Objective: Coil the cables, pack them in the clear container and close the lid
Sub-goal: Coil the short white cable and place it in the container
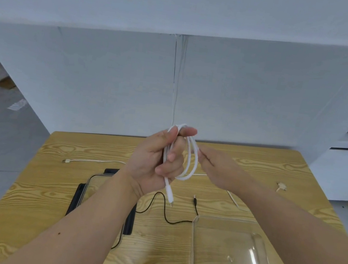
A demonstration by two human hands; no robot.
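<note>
My left hand is raised above the table and grips a white cable wound in several loops, its plug end hanging down below the fist. My right hand pinches the outer loop from the right. A black cable lies loose on the wooden table under my hands. A beige cable stretches across the far side. The clear container stands open at the near right. A clear lid on a black rim lies at the near left, partly hidden by my left forearm.
A small beige connector lies near the table's far right edge, and a thin pale cable piece lies beside my right forearm. White partition walls close in the table's far side.
</note>
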